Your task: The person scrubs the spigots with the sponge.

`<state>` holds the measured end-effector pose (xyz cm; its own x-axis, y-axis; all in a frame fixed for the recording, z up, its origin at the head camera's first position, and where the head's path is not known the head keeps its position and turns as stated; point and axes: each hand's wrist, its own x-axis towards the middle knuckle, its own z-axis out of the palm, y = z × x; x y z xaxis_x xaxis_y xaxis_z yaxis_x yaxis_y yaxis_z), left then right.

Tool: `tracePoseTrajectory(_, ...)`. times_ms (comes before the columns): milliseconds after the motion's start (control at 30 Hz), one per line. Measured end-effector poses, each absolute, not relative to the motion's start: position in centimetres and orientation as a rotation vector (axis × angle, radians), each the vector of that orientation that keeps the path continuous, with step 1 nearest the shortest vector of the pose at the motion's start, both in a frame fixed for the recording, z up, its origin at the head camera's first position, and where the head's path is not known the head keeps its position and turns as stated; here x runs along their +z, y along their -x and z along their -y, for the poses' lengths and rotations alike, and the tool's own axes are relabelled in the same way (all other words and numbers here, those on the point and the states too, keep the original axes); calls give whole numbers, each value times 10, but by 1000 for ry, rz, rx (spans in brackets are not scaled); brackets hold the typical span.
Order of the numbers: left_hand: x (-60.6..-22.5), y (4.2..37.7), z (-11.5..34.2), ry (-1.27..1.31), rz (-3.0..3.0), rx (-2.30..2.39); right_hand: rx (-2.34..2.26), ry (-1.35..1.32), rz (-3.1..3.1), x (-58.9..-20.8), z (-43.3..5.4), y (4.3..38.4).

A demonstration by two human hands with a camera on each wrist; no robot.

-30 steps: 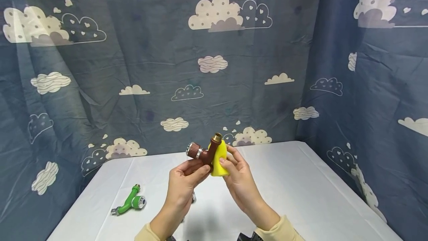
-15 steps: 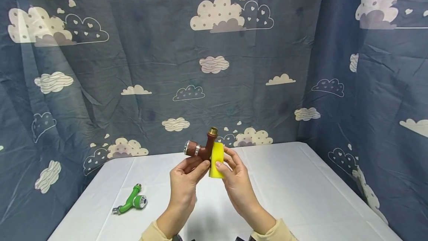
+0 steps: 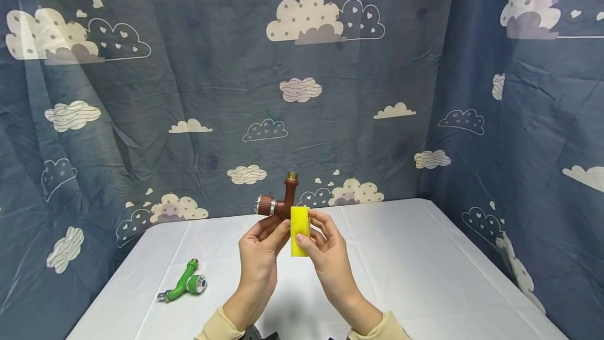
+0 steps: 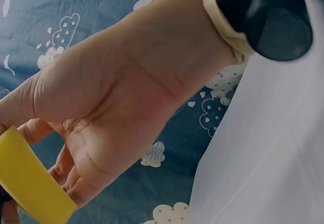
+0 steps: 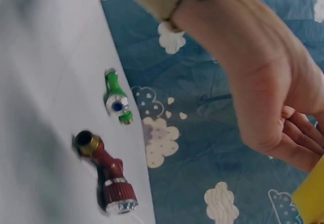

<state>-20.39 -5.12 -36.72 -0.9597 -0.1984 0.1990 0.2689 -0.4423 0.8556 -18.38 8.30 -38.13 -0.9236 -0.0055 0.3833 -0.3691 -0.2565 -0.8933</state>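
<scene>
A brown tap [image 3: 283, 208] with a ribbed, silver-ended knob and a brass threaded end is held above the table by my left hand [image 3: 259, 253]. Its threaded end points up and the knob to the left. My right hand [image 3: 327, 256] pinches a yellow sponge [image 3: 300, 231] between thumb and fingers, in front of the tap's lower part, which it hides. In the left wrist view the sponge [image 4: 33, 181] covers some of the left fingers. The right wrist view has the sponge [image 5: 310, 193] at its lower right corner.
A green tap [image 3: 184, 282] lies on the white table [image 3: 406, 277] at the left. The right wrist view also shows a red-brown tap [image 5: 114, 178] lying on the table near it. Dark blue cloud-patterned cloth [image 3: 325, 146] hangs behind and at both sides.
The brown tap has turned more upright and shifted slightly left and up. The sponge has moved left with the right hand, showing a narrow flat side and covering more of the tap's lower part.
</scene>
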Motion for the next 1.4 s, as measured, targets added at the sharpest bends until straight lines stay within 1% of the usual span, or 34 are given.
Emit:
tracePoseTrajectory(133, -365, 204, 50, 87, 1435, -2494, 2061, -518, 1778, -383, -80, 181)
tracePoseTrajectory(333, -363, 206, 51, 50, 1429, -2552, 1542, -607, 1824, -386, -80, 181)
tracePoseTrajectory(500, -363, 205, 57, 73, 1567, -2542, 1123, -748, 1812, -389, -90, 187)
tracePoseTrajectory(667, -364, 201, 65, 119, 1744, -2502, 834, -884, 1830, -385, -101, 191)
tracePoseTrajectory(933, -365, 196, 77, 237, 1923, -2433, 598, -987, 1850, -377, -111, 194)
tracePoseTrajectory(1400, -364, 186, 90, 354, 2198, -2127, 434, -1097, 1838, -360, -121, 195)
